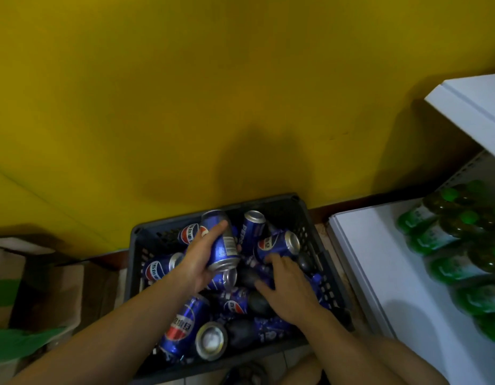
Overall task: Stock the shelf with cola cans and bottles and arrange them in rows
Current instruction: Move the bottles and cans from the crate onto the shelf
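Gripping one blue can (222, 245) in your left hand (197, 262), you hold it just above the gray crate (146, 237). Your right hand (287, 291) lies spread and loose on the pile, grasping nothing. Nine cans (182, 326) show in all, with about four dark bottles (259, 301) wedged between them. Green bottles (435, 237), too blurred to count, lie on the white shelf (360, 273) to your right.

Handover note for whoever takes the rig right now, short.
Left hand grips a cola can above the crate.
Right hand is open, resting on the pile inside.
Crate holds loose cans and dark bottles, jumbled.
White shelf on the right shows only green bottles.
Done: no cola seen shelved.
Left: move everything over, line up rows.
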A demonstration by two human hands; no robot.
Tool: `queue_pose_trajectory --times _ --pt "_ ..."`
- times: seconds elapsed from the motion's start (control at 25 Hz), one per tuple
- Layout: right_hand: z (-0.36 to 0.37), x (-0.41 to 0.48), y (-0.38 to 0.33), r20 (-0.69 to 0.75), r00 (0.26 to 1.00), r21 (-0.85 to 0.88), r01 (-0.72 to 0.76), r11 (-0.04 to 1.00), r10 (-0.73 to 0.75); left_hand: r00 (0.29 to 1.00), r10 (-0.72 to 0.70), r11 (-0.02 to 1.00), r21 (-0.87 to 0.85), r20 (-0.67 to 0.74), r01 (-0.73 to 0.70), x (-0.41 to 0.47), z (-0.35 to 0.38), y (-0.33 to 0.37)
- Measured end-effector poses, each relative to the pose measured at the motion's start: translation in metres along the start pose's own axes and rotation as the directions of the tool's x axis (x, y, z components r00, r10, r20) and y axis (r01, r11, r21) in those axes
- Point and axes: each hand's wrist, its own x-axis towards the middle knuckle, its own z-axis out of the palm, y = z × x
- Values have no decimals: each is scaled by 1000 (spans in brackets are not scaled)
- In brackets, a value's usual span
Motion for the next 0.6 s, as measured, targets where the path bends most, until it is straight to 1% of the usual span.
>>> queue_pose_trajectory --times 0.04,0.08,0.16,0.2,0.28,0.32,0.4,0.48,0.56,0.6 --pt "4 2 5 135 990 -200 -10 980 38 999 45 999 22 -13 -45 -2 -10 4" --pt "9 4 7 249 966 -323 14 946 70 997 79 996 49 -16 -78 -5 -17 8" --pt "19 7 0 419 899 -442 81 893 125 992 128 987 102 -6 -127 -13 -24 15" --pt "26 7 -6 464 872 -503 115 856 155 990 143 982 128 6 -142 -16 -25 16" --pt "34 3 -16 461 870 -578 147 803 174 985 166 973 158 37 -170 -24 -24 17" --pt "34 2 -19 452 876 -568 137 811 169 983 176 968 170 49 -182 -29 -21 18" --pt "20 -1 -32 412 902 -487 96 868 131 979 194 959 195 67 -204 -38 -17 22" --pt "-5 2 -48 312 948 -409 80 909 57 975 205 950 221 84 -219 -47 -15 25" --pt "-38 6 -67 223 975 -347 77 935 3 973 215 948 223 78 -228 -54 -13 32" --pt "-55 5 -76 187 982 -274 51 960 1 975 210 953 206 74 -221 -58 -10 37"
